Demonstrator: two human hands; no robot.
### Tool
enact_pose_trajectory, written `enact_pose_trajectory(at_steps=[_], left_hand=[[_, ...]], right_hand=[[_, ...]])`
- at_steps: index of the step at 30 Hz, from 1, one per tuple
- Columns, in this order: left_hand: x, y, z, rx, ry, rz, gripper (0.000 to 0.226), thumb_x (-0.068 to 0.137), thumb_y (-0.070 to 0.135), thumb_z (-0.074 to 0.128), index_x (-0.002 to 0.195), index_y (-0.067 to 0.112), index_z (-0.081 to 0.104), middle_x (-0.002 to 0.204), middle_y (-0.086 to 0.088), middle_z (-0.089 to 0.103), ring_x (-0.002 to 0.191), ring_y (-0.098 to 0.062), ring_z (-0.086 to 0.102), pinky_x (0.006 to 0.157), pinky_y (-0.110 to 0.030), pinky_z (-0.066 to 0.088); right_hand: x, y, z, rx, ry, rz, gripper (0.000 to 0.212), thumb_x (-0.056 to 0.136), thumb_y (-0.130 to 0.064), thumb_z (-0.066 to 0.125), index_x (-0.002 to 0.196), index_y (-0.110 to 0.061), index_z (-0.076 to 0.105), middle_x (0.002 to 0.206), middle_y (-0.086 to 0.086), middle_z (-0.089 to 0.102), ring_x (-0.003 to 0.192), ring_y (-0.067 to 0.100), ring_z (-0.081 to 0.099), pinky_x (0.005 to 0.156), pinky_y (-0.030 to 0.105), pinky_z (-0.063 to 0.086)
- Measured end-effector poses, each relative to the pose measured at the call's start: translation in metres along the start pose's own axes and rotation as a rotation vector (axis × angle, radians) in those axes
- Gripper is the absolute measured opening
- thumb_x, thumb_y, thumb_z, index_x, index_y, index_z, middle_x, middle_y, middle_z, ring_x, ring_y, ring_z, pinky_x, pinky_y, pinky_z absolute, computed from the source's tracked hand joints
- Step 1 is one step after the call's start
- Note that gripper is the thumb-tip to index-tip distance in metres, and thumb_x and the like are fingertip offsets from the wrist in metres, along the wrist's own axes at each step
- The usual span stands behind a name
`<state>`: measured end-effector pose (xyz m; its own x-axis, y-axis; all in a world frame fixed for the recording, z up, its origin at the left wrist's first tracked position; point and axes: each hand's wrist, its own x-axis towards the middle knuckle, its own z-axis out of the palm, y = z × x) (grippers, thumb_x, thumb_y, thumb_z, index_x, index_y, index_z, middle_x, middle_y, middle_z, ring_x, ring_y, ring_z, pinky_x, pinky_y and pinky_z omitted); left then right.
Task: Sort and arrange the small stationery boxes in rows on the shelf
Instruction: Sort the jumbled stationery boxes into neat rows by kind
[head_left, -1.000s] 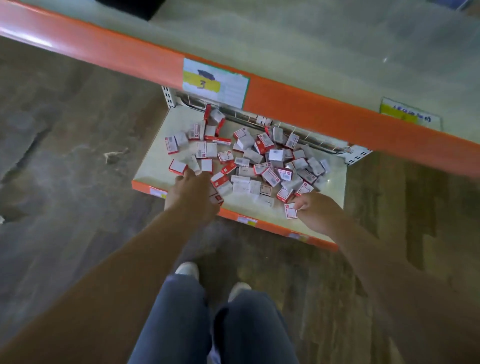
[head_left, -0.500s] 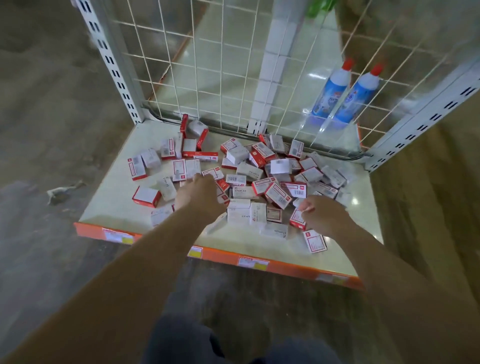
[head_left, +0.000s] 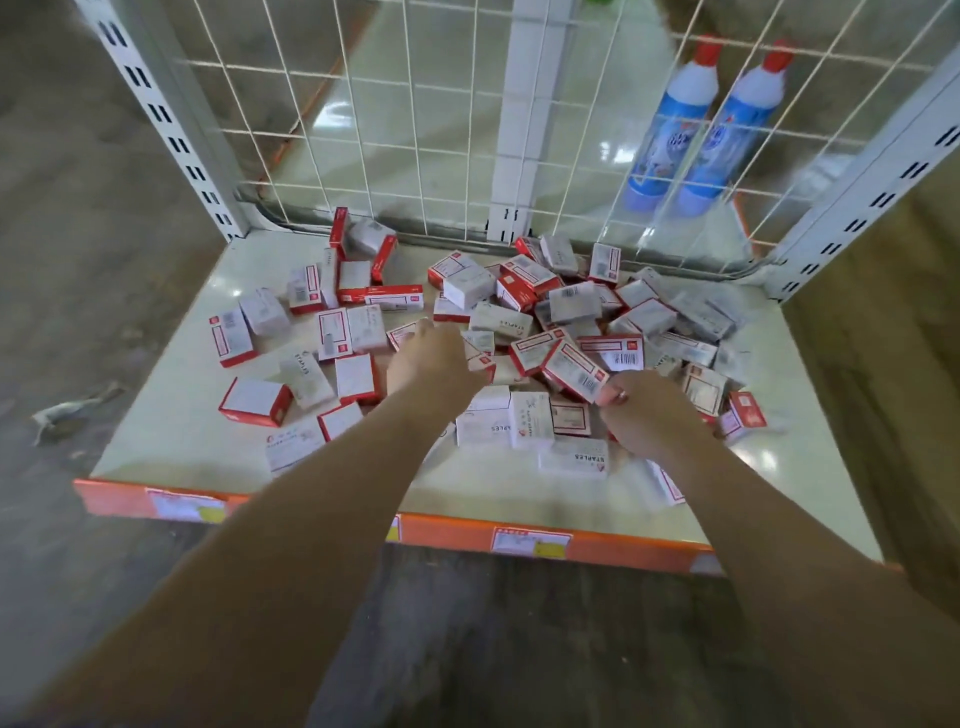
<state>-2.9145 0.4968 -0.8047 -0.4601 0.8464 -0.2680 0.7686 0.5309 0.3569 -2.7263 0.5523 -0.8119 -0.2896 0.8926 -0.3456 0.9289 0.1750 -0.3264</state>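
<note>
Several small red-and-white stationery boxes (head_left: 524, 306) lie jumbled across the cream shelf board (head_left: 171, 441), some printed "STAPLES". My left hand (head_left: 431, 364) reaches into the middle of the pile, and its curled fingers hold a small red-edged box (head_left: 480, 356). My right hand (head_left: 647, 418) sits lower right of it. Its thumb and fingertip pinch the near corner of a tilted box with a barcode (head_left: 574, 370). A loose box (head_left: 667, 486) is partly hidden under my right forearm.
A white wire grid (head_left: 415, 130) closes the back of the shelf, between slotted white uprights (head_left: 171, 135). Two blue bottles with red caps (head_left: 711, 124) stand behind the grid at right. An orange front rail (head_left: 452, 535) carries price labels. The floor lies below.
The view dropped below the upper orange shelf and came closer to the pile. Both hands moved from the shelf's front edge deeper into the boxes.
</note>
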Motion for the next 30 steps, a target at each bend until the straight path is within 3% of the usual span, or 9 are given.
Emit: enact_pose_trajectory(at_steps=[2, 6, 11, 14, 18, 21, 23, 27, 30], left_hand=[[0.005, 0.001, 0.002, -0.086, 0.057, 0.001, 0.034, 0.083, 0.036, 0.066, 0.098, 0.008, 0.053, 0.115, -0.007, 0.051, 0.099, -0.024, 0.052, 0.077, -0.033, 0.048], [0.006, 0.001, 0.008, -0.181, 0.099, -0.008, 0.048, 0.083, 0.034, 0.067, 0.120, 0.010, 0.051, 0.123, -0.008, 0.049, 0.102, -0.025, 0.054, 0.086, -0.040, 0.051], [-0.001, -0.006, 0.013, -0.100, 0.037, -0.006, 0.054, 0.080, 0.039, 0.067, 0.124, 0.015, 0.045, 0.118, -0.008, 0.054, 0.106, -0.025, 0.055, 0.087, -0.042, 0.051], [-0.008, -0.006, 0.007, -0.067, 0.058, 0.003, 0.048, 0.086, 0.030, 0.060, 0.127, 0.013, 0.044, 0.123, -0.011, 0.051, 0.111, -0.028, 0.050, 0.090, -0.041, 0.047], [-0.020, -0.007, -0.004, -0.077, 0.101, 0.031, 0.041, 0.086, 0.011, 0.049, 0.127, 0.013, 0.047, 0.126, -0.011, 0.052, 0.112, -0.027, 0.050, 0.079, -0.033, 0.041], [-0.033, -0.006, -0.007, -0.016, 0.084, 0.075, 0.041, 0.089, 0.013, 0.048, 0.130, 0.016, 0.047, 0.127, -0.009, 0.053, 0.112, -0.025, 0.052, 0.074, -0.030, 0.039], [-0.044, -0.004, -0.006, 0.010, 0.043, 0.123, 0.037, 0.091, 0.016, 0.046, 0.128, 0.017, 0.049, 0.125, -0.006, 0.055, 0.110, -0.024, 0.054, 0.078, -0.031, 0.045], [-0.067, -0.001, 0.003, 0.078, -0.154, 0.254, 0.027, 0.092, 0.023, 0.047, 0.117, 0.020, 0.057, 0.121, -0.003, 0.058, 0.108, -0.021, 0.055, 0.089, -0.037, 0.050], [-0.084, 0.005, 0.017, 0.259, -0.294, 0.384, 0.026, 0.092, 0.022, 0.045, 0.115, 0.019, 0.057, 0.118, -0.003, 0.058, 0.105, -0.021, 0.055, 0.088, -0.032, 0.048]], right_hand=[[-0.001, 0.001, 0.003, 0.001, 0.014, 0.003, 0.021, 0.093, -0.014, 0.039, 0.099, -0.012, 0.059, 0.097, 0.008, 0.061, 0.077, 0.017, 0.058, 0.068, 0.030, 0.050], [-0.006, 0.005, 0.006, 0.038, 0.028, 0.015, 0.026, 0.093, -0.014, 0.038, 0.103, -0.011, 0.062, 0.101, 0.007, 0.062, 0.088, 0.021, 0.058, 0.074, 0.030, 0.047], [-0.015, 0.017, 0.006, 0.018, -0.005, 0.052, 0.020, 0.086, -0.010, 0.045, 0.091, -0.019, 0.062, 0.096, 0.000, 0.063, 0.088, 0.018, 0.056, 0.078, 0.033, 0.049], [-0.017, 0.020, 0.007, -0.012, -0.006, 0.041, 0.023, 0.085, -0.008, 0.045, 0.094, -0.019, 0.064, 0.100, 0.000, 0.063, 0.088, 0.017, 0.054, 0.071, 0.029, 0.045], [-0.022, 0.022, 0.004, 0.024, 0.017, 0.044, 0.019, 0.087, -0.012, 0.046, 0.092, -0.025, 0.059, 0.097, -0.002, 0.059, 0.083, 0.015, 0.055, 0.061, 0.027, 0.041], [-0.031, 0.024, 0.001, 0.005, 0.034, 0.016, 0.016, 0.087, -0.014, 0.046, 0.088, -0.028, 0.055, 0.097, -0.005, 0.056, 0.088, 0.015, 0.055, 0.070, 0.028, 0.045], [-0.037, 0.027, -0.002, -0.014, 0.034, -0.003, 0.015, 0.089, -0.015, 0.046, 0.090, -0.026, 0.055, 0.097, -0.006, 0.052, 0.094, 0.017, 0.054, 0.076, 0.027, 0.044], [-0.048, 0.036, 0.001, -0.044, -0.011, -0.038, 0.014, 0.089, -0.014, 0.044, 0.087, -0.025, 0.053, 0.101, -0.001, 0.060, 0.084, 0.015, 0.053, 0.071, 0.026, 0.041], [-0.062, 0.047, 0.004, -0.023, -0.049, -0.045, 0.017, 0.090, -0.011, 0.045, 0.097, -0.020, 0.058, 0.111, 0.001, 0.059, 0.098, 0.017, 0.054, 0.081, 0.027, 0.043]])
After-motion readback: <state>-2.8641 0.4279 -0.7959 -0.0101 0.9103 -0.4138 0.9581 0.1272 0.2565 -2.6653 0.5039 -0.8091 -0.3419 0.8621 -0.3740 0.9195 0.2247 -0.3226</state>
